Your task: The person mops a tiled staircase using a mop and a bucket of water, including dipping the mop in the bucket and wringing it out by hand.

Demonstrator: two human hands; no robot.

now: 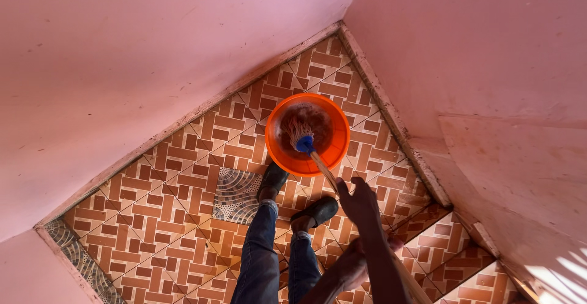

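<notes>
An orange bucket (278, 151) stands on the patterned tile floor near the corner of two pink walls. A string mop head (298, 128) with a blue socket rests inside it, and the wooden mop handle (323, 168) slants down to the right toward me. My right hand (359, 203) grips the handle higher up, just below the bucket's rim. My left hand (361, 256) holds the same handle lower down, partly hidden behind my right forearm. My legs in blue jeans and my dark shoes (273, 178) stand right beside the bucket.
Pink walls (122, 65) close in on the left and right and meet behind the bucket. A raised tile skirting (391, 117) runs along the right wall. Brown brick-pattern tiles (183, 206) stretch to the left, with one grey fan-pattern tile (235, 194).
</notes>
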